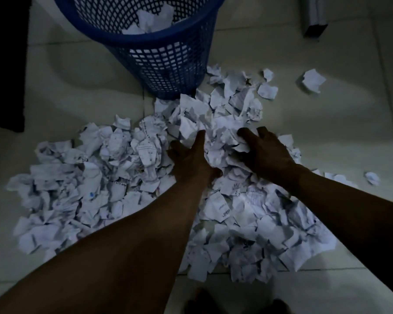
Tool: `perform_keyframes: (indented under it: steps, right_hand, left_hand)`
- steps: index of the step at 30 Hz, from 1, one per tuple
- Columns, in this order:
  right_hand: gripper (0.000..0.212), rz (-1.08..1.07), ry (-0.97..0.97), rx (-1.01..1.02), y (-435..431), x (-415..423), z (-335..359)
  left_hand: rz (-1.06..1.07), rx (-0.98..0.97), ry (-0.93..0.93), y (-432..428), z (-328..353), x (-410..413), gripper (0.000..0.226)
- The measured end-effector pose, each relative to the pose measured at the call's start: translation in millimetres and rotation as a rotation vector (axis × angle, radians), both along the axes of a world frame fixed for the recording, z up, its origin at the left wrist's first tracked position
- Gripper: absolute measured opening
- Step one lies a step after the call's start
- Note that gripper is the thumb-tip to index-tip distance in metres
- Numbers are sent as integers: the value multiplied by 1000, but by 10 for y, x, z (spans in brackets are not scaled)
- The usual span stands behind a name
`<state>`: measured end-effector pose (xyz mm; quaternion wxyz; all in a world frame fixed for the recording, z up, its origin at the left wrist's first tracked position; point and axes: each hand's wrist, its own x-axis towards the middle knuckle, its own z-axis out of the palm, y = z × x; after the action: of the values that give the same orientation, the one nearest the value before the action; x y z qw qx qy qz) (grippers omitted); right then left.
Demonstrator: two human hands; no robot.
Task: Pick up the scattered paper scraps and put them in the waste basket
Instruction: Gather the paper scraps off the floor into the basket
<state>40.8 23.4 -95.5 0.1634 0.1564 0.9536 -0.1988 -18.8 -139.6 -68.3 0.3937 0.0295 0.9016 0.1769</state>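
Left hand: fingers straight, slightly spread, thumb out toward the other hand. It's laid edge-on into the paper scraps and grips nothing that we can see.

Right hand: fingers bent down over a crumpled clump, tips sunk in the paper. The light is too dim, so we cannot tell whether they actually pinch it or just rest on it.

Scraps vs fingers:
- One clump sits between the two hands, touching the left thumb side and lying under the right fingertips.
- More pile runs just past both sets of fingertips, right up to the foot of the waste basket.
- The bulk fans out to the outer side of the left fingers and back under both forearms, toward us.
- To the outer side of the right fingers the pile thins out. One loose scrap lies well apart, beyond and outward of the fingertips. A smaller one lies out beside the right wrist.

Basket: blue mesh, upright on the tiled floor, straight beyond the left fingertips, no hand touching it. We see a few scraps already inside.
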Motion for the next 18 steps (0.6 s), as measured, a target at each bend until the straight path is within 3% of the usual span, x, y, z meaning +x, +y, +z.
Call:
perform_keyframes:
  steps: [8, 12, 14, 18]
  right_hand:
    - [35, -64, 62, -115, 145, -79, 253]
    - [35, -115, 87, -113, 253, -27, 287]
    - [34, -156, 109, -117, 281, 17, 313]
    - [29, -191, 135, -119, 296, 98, 307]
  left_hand:
    - [-9, -22, 76, 112, -33, -127, 137]
    - [-31, -22, 142, 182, -122, -241, 142]
    - [-65, 3, 139, 217, -177, -273, 133]
    - [-131, 52, 177, 232, -252, -176, 93]
